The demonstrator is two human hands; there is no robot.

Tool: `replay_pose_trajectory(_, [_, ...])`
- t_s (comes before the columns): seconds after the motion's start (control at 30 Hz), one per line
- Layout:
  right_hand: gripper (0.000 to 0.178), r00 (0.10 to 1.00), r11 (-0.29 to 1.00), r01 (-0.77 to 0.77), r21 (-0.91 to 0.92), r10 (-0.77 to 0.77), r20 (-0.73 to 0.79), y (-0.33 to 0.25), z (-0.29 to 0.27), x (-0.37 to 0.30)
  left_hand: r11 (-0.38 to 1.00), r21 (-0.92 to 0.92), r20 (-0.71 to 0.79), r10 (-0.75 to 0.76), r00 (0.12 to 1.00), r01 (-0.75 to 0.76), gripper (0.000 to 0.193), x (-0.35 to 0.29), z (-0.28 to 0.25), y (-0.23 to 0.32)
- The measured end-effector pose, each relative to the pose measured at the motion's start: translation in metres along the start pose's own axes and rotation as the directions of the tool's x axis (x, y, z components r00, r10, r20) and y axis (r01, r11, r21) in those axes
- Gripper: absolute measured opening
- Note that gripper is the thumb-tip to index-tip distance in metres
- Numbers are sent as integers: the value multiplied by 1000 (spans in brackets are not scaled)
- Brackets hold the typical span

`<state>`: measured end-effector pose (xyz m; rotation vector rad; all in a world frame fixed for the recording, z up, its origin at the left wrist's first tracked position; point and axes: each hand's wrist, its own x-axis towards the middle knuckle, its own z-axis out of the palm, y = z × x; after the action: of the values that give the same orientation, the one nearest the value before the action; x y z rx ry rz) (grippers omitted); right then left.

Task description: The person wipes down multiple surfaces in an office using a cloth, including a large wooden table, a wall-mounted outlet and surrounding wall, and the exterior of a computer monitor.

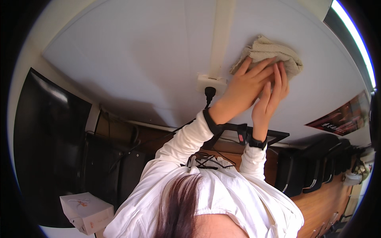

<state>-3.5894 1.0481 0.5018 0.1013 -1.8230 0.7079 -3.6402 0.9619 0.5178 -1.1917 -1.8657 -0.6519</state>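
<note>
A folded beige cloth (pixel 276 50) lies bunched against the white wall panel (pixel 158 47). My left hand (pixel 248 85) holds it there, its fingers spread over the lower folds. Beside it, my right hand (pixel 272 99) reaches up, fingers long and close together, holding the cloth's lower right part. The two hands overlap around the fingertips, so part of the grip is hidden. Left of my left wrist is a white socket (pixel 204 80) with a black plug (pixel 209 93) in it.
A white cable duct (pixel 223 35) runs up from the socket. Below my hands is a black frame (pixel 274 137). Black chairs (pixel 291 168) line the right, under a dark poster (pixel 341 117). At left stand a large black screen (pixel 47 146) and a white paper bag (pixel 85 210).
</note>
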Motion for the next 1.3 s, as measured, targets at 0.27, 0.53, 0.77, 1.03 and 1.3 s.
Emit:
replay_pose_trajectory(0.27, [67, 977, 949, 150, -278, -185, -105, 15, 51, 26, 984, 13, -270, -168, 948, 179, 52, -19, -34, -28])
replay_pose_trajectory(0.53, [67, 907, 830, 73, -553, -285, -309, 65, 19, 74, 884, 192, -288, -365, 885, 427, 68, -45, -28, -56])
replay_pose_trajectory(0.77, [62, 837, 892, -293, -345, 65, -543, 159, -43, 15, 882, 286, -180, -334, 925, 374, 70, -51, -23, -59])
replay_pose_trajectory(1.03, [67, 995, 842, 76, -535, -98, -13, 97, 48, -105, 889, 287, -192, -310, 931, 356, 72, -56, -19, -66])
replay_pose_trajectory(1.3, [60, 939, 859, -146, -490, -36, -343, 173, -6, -78, 837, 165, -163, -499, 851, 522, 68, -113, -44, -77])
